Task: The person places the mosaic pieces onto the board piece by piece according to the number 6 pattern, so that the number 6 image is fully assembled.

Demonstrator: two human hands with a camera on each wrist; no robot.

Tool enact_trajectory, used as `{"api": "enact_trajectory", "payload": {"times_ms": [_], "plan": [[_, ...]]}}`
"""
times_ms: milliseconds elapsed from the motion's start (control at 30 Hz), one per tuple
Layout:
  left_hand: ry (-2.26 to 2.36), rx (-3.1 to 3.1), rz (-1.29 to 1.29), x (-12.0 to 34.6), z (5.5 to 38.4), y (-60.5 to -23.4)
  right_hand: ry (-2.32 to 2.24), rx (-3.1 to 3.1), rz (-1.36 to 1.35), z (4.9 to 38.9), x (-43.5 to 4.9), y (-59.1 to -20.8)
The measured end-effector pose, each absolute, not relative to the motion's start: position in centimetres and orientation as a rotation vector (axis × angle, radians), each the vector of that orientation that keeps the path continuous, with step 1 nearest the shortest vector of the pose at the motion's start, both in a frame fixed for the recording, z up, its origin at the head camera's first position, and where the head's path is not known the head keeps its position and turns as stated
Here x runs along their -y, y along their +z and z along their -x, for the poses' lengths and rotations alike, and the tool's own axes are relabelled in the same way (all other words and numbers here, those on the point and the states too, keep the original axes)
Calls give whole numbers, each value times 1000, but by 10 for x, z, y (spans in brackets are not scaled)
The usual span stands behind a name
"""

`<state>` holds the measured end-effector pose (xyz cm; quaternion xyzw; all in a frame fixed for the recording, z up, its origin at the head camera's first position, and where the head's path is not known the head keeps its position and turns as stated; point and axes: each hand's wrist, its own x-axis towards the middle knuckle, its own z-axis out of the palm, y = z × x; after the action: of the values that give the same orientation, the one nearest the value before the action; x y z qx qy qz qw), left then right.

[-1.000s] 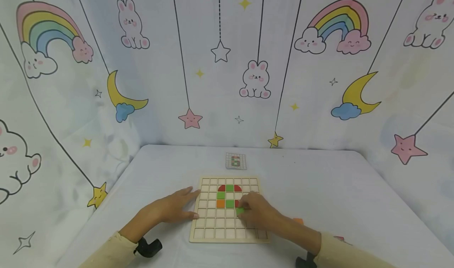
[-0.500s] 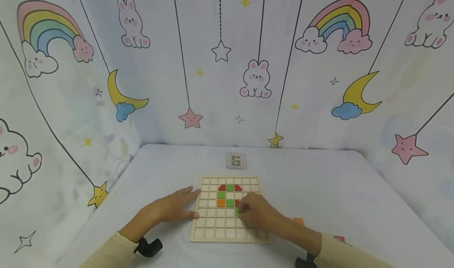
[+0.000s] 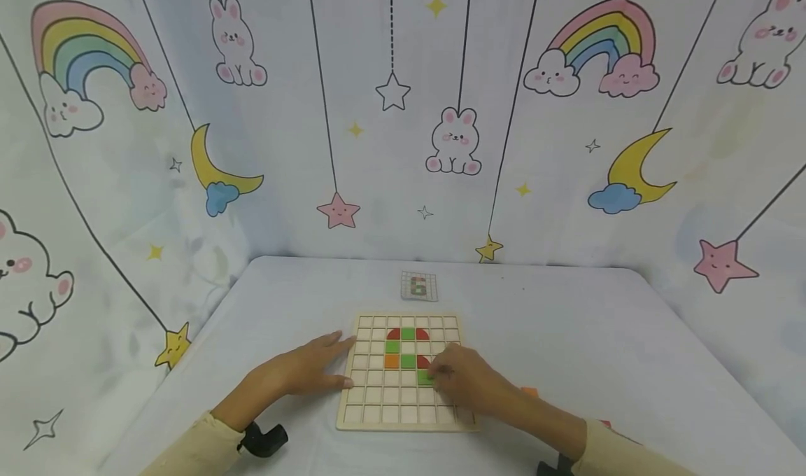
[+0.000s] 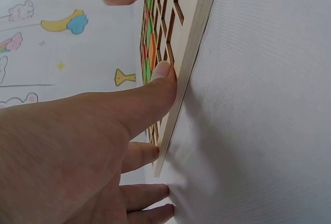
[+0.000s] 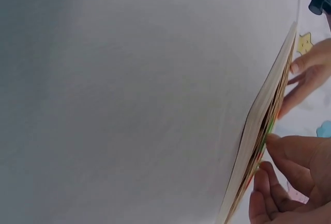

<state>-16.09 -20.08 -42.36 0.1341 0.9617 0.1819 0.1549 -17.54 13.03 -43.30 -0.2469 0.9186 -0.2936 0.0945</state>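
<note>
A square wooden grid board point(image 3: 406, 428) lies on the table with red, green and orange tiles in its cells. My right hand point(image 3: 469, 379) is over its right side. Its fingertips touch the right edge of a green tile point(image 3: 425, 377), which lies in a cell below a red rounded tile point(image 3: 423, 362). In the right wrist view, the thumb and forefinger of that hand stand apart at the board. My left hand point(image 3: 311, 365) rests at the board's left edge, its fingers spread; in the left wrist view, the thumb point(image 4: 163, 74) presses on the rim.
Behind the board lies a small card point(image 3: 418, 287) printed with a gridded tile pattern. Beyond my right forearm, an orange piece point(image 3: 529, 392) and a red piece point(image 3: 606, 423) show in part. A patterned curtain point(image 3: 390, 154) hangs behind the table.
The green tile, tilted in my right fingers earlier, now lies flat in its cell. My right hand has shifted slightly right, baring more of the red and green tiles. My left hand stays put.
</note>
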Motion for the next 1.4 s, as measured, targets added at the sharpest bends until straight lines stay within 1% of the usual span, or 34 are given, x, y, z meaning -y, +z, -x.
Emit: {"api": "enact_trajectory", "payload": {"times_ms": [300,567,867,1067,1400], "plan": [[524,-2747,-386,201,161,-423,-992,-2743,526,181,-173,-430],[528,-2752,-393,204,162,-426,-1026,-2794,418,184,-219,-429],[539,-2744,-390,204,161,-426,-1063,-2694,341,182,-265,-439],[526,-2747,-417,204,162,-425,-942,-2700,252,181,-281,-438],[549,-2740,-432,203,162,-423,-920,-2634,272,176,-289,-432]]}}
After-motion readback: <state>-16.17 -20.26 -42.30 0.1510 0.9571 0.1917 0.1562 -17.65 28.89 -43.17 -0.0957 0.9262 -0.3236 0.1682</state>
